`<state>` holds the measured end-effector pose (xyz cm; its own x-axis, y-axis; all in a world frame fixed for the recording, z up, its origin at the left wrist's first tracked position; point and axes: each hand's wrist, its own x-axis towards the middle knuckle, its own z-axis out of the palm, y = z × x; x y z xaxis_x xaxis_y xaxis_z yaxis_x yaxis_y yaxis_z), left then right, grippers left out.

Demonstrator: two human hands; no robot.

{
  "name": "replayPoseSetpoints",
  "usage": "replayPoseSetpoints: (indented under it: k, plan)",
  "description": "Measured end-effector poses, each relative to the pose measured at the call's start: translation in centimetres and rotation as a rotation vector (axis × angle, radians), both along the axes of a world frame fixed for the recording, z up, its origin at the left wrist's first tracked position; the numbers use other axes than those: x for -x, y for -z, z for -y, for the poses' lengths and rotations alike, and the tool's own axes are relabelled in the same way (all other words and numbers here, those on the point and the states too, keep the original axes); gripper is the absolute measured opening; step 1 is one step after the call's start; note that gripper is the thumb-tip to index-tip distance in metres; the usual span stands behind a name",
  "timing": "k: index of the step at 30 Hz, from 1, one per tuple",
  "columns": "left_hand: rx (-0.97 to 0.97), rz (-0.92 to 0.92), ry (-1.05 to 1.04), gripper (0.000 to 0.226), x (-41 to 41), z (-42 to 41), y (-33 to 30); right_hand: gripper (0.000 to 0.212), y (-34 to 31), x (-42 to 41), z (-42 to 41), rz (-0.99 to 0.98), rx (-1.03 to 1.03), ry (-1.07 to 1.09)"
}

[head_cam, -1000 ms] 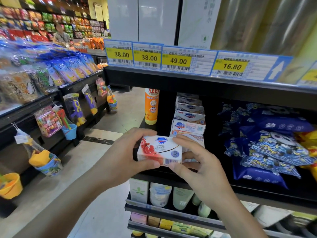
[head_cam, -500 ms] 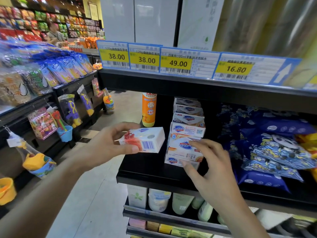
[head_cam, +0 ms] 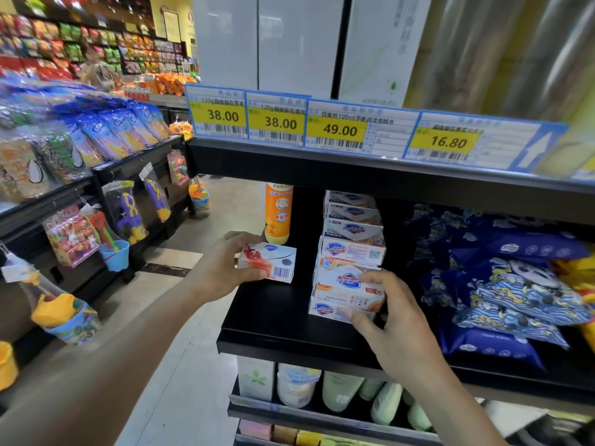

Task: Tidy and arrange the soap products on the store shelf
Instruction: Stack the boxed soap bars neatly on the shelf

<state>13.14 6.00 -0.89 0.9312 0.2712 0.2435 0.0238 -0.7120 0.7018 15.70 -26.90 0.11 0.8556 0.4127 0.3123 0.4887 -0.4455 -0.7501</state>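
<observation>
My left hand (head_cam: 222, 268) grips a white soap box with a red fruit picture (head_cam: 269, 260), held just above the left part of the black shelf (head_cam: 273, 320). To its right stands a stack of white Safeguard soap boxes (head_cam: 352, 239). My right hand (head_cam: 386, 313) holds the orange-printed soap box (head_cam: 343, 284) low in that stack, fingers curled on its right end and thumb under its front. One more box (head_cam: 325, 310) lies beneath it.
An orange bottle (head_cam: 278, 212) stands behind the held box. Blue snack bags (head_cam: 502, 284) fill the shelf's right side. Price tags (head_cam: 338, 130) line the shelf above. Tubs and bottles (head_cam: 299, 384) sit on the shelf below. Toy racks (head_cam: 74, 233) flank the aisle on the left.
My right hand let go of the red-print box, which my left hand carried left and set lower toward the shelf. The right hand reached to the stack and took hold of the orange-printed box.
</observation>
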Motion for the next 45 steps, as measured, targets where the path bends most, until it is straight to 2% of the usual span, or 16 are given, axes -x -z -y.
replayPoseSetpoints:
  k: [6, 15, 17, 19, 21, 23, 26, 29, 32, 36, 40, 45]
  plan:
    - [0.008, 0.002, -0.058, 0.070, -0.9, 0.1, 0.8, 0.038, 0.0, -0.4, 0.2, 0.014, -0.072, 0.051]
    - [0.014, -0.025, -0.088, 0.076, -0.9, 0.8, 0.1, 0.040, -0.2, 0.2, 0.7, 0.043, -0.189, 0.078]
    - [-0.004, 0.029, -0.114, 0.074, 0.3, 1.4, -0.6, 0.042, -0.4, 0.5, 0.9, 0.036, -0.214, 0.061]
    - [-0.024, 0.152, -0.135, 0.061, 2.0, 2.5, -1.2, 0.044, -0.7, 0.8, 1.0, 0.022, -0.249, 0.033]
    - [-0.009, 0.258, -0.098, 0.052, 4.2, 4.1, -1.8, 0.044, -0.9, 1.2, 1.0, 0.012, -0.294, -0.010]
    - [0.038, 0.285, 0.002, 0.053, 6.4, 6.1, -2.2, 0.043, -1.1, 1.6, 1.0, -0.005, -0.348, -0.069]
    - [0.237, 0.236, 0.214, 0.069, 9.1, 9.1, -2.6, 0.045, -1.2, 2.3, 0.9, -0.065, -0.437, -0.144]
    - [0.128, 0.238, 0.269, 0.087, 10.2, 10.7, -2.2, 0.045, -1.3, 2.8, 0.9, -0.128, -0.491, -0.208]
    - [-0.047, 0.315, 0.212, 0.089, 10.4, 11.5, -2.1, 0.042, -1.4, 3.3, 0.9, -0.159, -0.502, -0.257]
    - [-0.212, 0.453, 0.170, 0.072, 10.6, 12.1, -1.9, 0.038, -1.4, 3.8, 0.8, -0.204, -0.508, -0.294]
    - [-0.277, 0.567, 0.151, 0.041, 10.6, 12.3, -2.5, 0.039, -1.3, 4.3, 0.8, -0.210, -0.482, -0.296]
    - [-0.293, 0.561, 0.156, 0.038, 10.6, 12.2, -2.7, 0.043, -1.7, 4.7, 1.1, -0.209, -0.433, -0.292]
